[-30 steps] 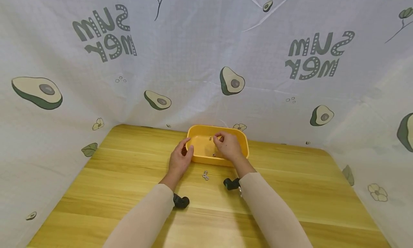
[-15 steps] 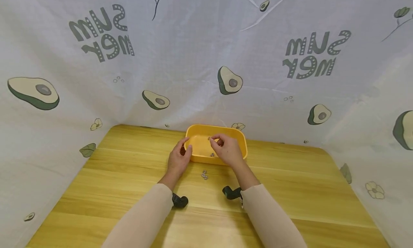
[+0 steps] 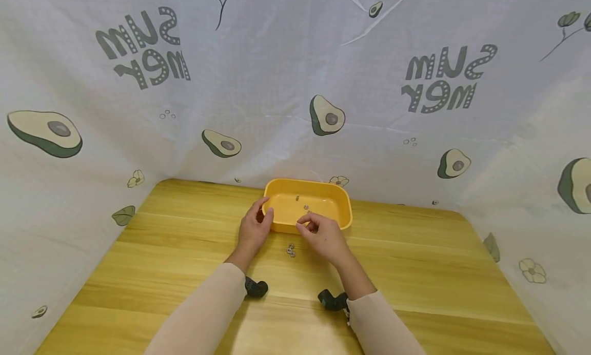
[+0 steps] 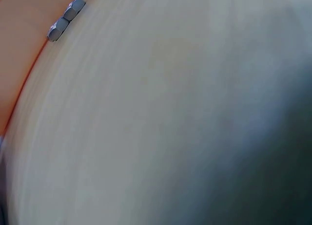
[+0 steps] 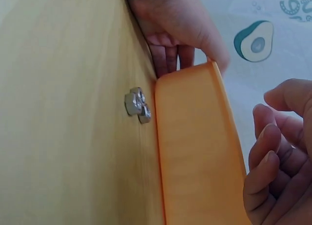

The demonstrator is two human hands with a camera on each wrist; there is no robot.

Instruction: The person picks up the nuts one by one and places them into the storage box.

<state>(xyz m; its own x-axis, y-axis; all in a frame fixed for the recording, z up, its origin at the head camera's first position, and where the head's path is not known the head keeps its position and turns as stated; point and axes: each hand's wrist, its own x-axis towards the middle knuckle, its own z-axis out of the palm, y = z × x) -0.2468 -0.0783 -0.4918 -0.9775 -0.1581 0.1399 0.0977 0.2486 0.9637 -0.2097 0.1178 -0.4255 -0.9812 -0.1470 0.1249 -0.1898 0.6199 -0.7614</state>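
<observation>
Left hand point(image 3: 253, 229) grips a yellow rectangular plastic tray point(image 3: 286, 207) at its nine o'clock; loosely curled right hand point(image 3: 325, 237), empty, at five.

The tray point(image 3: 331, 207) is plain yellow-orange. In front of it, the nuts point(image 5: 131, 104) are silver-grey; beneath it, the table point(image 3: 184, 232) shows yellow-brown wood grain. Behind it, the white cloth point(image 3: 258, 78) bears green-and-cream avocados point(image 3: 323, 114) and grey, white-dotted lettering point(image 3: 156, 65). Nearer than the tray, the sleeves point(image 3: 198, 309) are cream.
</observation>
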